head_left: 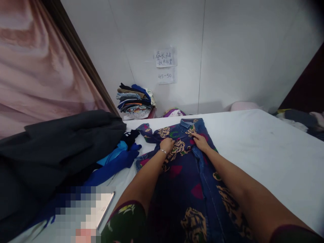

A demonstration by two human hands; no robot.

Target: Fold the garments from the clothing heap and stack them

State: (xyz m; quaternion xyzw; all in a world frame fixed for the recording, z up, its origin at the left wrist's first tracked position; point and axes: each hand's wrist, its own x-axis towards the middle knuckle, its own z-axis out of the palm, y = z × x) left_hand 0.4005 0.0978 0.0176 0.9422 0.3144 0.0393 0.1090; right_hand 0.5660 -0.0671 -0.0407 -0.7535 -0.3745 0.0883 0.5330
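Observation:
A dark blue denim shirt (174,172) with tan, red and green prints lies in front of me, collar (193,123) at the far end. Its front edge is folded partly back near the middle. My left hand (167,145), with a bracelet at the wrist, is closed on the chest fabric at the left. Fingers of my right hand (200,141) pinch the shirt's front just below the collar. One sleeve (145,131) stretches out to the left, bent. The near end of the shirt runs out of view below.
Dark grey clothing (58,148) and blue garments (118,165) are heaped at the left of the white table (268,158). Folded clothes (135,101) stand stacked by the wall, below paper signs (165,58). More clothes (296,119) lie at the right.

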